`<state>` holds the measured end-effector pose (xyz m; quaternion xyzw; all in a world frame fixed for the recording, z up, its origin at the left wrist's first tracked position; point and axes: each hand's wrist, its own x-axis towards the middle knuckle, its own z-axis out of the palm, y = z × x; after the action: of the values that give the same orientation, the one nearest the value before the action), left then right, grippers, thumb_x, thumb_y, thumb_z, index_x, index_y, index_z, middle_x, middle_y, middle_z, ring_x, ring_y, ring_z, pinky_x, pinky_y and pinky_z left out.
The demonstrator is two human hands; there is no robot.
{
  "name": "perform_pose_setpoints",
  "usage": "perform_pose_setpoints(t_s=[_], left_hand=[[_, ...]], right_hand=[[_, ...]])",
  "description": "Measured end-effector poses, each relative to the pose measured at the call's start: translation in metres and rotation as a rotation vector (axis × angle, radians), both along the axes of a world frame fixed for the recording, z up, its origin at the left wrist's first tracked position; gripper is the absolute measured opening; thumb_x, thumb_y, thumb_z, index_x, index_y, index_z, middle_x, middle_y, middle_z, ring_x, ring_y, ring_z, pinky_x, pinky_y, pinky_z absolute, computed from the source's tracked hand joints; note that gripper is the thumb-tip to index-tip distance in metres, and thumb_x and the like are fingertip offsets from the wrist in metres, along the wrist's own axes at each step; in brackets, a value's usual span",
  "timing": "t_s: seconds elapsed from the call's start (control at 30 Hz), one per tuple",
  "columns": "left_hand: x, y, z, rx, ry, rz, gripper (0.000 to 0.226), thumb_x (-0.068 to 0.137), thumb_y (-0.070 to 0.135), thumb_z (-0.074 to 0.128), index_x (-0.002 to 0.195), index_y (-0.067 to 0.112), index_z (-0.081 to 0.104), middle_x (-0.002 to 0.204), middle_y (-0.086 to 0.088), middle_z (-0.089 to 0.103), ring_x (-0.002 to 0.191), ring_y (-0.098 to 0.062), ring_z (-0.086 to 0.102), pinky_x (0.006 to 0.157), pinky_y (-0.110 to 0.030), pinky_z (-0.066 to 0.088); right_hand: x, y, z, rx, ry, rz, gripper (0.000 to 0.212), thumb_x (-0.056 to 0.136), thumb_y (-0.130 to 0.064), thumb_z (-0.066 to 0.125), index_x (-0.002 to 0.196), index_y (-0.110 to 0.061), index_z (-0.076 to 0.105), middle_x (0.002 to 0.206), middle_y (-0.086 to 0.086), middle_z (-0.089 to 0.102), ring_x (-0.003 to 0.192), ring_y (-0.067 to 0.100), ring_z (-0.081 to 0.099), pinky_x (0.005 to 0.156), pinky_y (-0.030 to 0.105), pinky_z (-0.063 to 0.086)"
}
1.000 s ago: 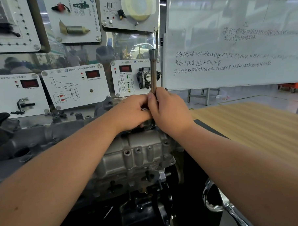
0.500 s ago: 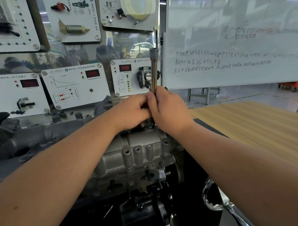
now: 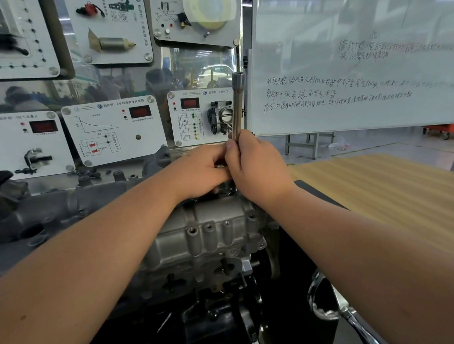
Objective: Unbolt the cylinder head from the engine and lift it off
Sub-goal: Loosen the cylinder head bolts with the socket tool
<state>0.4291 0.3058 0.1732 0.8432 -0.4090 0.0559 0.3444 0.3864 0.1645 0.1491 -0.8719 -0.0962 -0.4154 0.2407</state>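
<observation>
Workshop, whiteboard [image 3: 346, 62] behind. Cylinder head [image 3: 205, 232] sits bolted on the engine below your wrists. Your right hand [image 3: 257, 165] grips the upright socket extension [image 3: 237, 106]; left hand [image 3: 202, 170] curls at its base, contents hidden. Tilt it and it may slip off the bolt.

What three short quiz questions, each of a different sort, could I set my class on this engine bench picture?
1. True or false: the right hand grips an upright metal tool shaft.
2. What lies right of the engine? A wooden tabletop, B sink, C shelf.
3. Fill in: the whiteboard stands behind the ___ hand.

Key: 1 true; 2 A; 3 right.
</observation>
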Motion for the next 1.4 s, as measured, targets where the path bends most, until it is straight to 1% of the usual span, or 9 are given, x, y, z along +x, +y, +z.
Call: perform_pose_setpoints(t_s=[0.2,0.3,0.6,0.8,0.97,1.07,1.17,1.27,1.4], left_hand=[[0.0,0.0,0.002,-0.025,-0.032,0.006,0.053,0.088,0.003,0.062,0.072,0.053,0.066,0.056,0.017,0.064,0.045,0.0,0.052,0.045,-0.014,0.041],[0.002,0.0,0.0,-0.021,-0.025,0.033,0.035,0.086,0.001,0.06,0.07,0.033,0.06,0.055,0.022,0.063,0.046,0.004,0.054,0.047,-0.012,0.039],[0.002,0.001,0.0,0.059,-0.051,0.032,0.026,0.099,0.021,0.055,0.077,0.032,0.061,0.055,0.019,0.064,0.045,0.001,0.058,0.044,-0.012,0.04],[0.004,0.002,0.0,-0.133,-0.013,0.035,0.024,0.101,0.027,0.06,0.077,0.029,0.064,0.055,0.012,0.065,0.045,-0.001,0.057,0.046,-0.013,0.043],[0.012,0.003,-0.001,-0.225,-0.09,0.229,0.025,0.1,0.044,0.059,0.083,0.025,0.065,0.053,0.009,0.06,0.042,0.001,0.051,0.044,-0.018,0.04],[0.014,0.006,0.0,-0.231,-0.174,0.306,0.029,0.101,0.047,0.054,0.083,0.025,0.062,0.069,0.005,0.064,0.059,-0.003,0.055,0.055,-0.03,0.039],[0.014,0.007,0.001,-0.243,-0.187,0.333,0.033,0.102,0.047,0.051,0.095,0.019,0.066,0.084,-0.002,0.068,0.077,-0.014,0.063,0.071,-0.031,0.048],[0.014,0.008,0.0,-0.222,-0.181,0.345,0.032,0.103,0.049,0.049,0.084,0.025,0.059,0.075,0.001,0.063,0.07,-0.013,0.059,0.06,-0.031,0.042],[0.013,0.007,0.0,-0.227,-0.172,0.345,0.036,0.103,0.047,0.05,0.073,0.028,0.05,0.065,0.007,0.053,0.061,-0.008,0.051,0.055,-0.03,0.03]], right_hand=[[-0.007,0.004,0.002,-0.022,-0.049,0.084,0.023,0.104,-0.04,0.049,0.101,-0.018,0.045,0.068,-0.014,0.041,0.065,0.023,0.048,0.056,0.034,0.033],[-0.005,0.003,0.001,-0.041,-0.029,0.051,0.024,0.106,-0.035,0.046,0.092,-0.016,0.041,0.072,-0.004,0.045,0.067,0.028,0.049,0.057,0.036,0.033],[-0.003,0.003,0.002,-0.038,0.012,0.042,0.022,0.108,-0.035,0.037,0.091,-0.021,0.04,0.068,-0.01,0.042,0.069,0.026,0.047,0.06,0.036,0.032],[-0.005,0.001,0.004,0.072,-0.026,0.026,0.033,0.109,-0.032,0.037,0.081,-0.016,0.046,0.069,-0.001,0.049,0.07,0.027,0.05,0.062,0.035,0.03],[-0.008,-0.008,0.007,0.135,0.174,-0.013,0.038,0.103,-0.027,0.044,0.07,-0.011,0.05,0.061,0.0,0.051,0.06,0.021,0.049,0.053,0.032,0.031],[-0.011,-0.012,0.013,-0.123,0.461,-0.061,0.039,0.098,-0.035,0.053,0.069,-0.011,0.061,0.064,0.003,0.058,0.06,0.018,0.054,0.05,0.026,0.034],[-0.011,-0.003,0.025,-0.434,0.614,-0.118,0.045,0.094,-0.047,0.061,0.063,-0.015,0.057,0.065,0.002,0.056,0.06,0.015,0.053,0.053,0.028,0.036],[-0.007,0.007,0.034,-0.607,0.664,-0.194,0.036,0.097,-0.038,0.061,0.07,-0.014,0.054,0.071,0.001,0.048,0.066,0.019,0.048,0.06,0.029,0.04],[-0.008,0.015,0.036,-0.729,0.65,-0.251,0.035,0.098,-0.017,0.054,0.066,-0.016,0.042,0.07,0.001,0.043,0.059,0.013,0.04,0.048,0.027,0.03]])
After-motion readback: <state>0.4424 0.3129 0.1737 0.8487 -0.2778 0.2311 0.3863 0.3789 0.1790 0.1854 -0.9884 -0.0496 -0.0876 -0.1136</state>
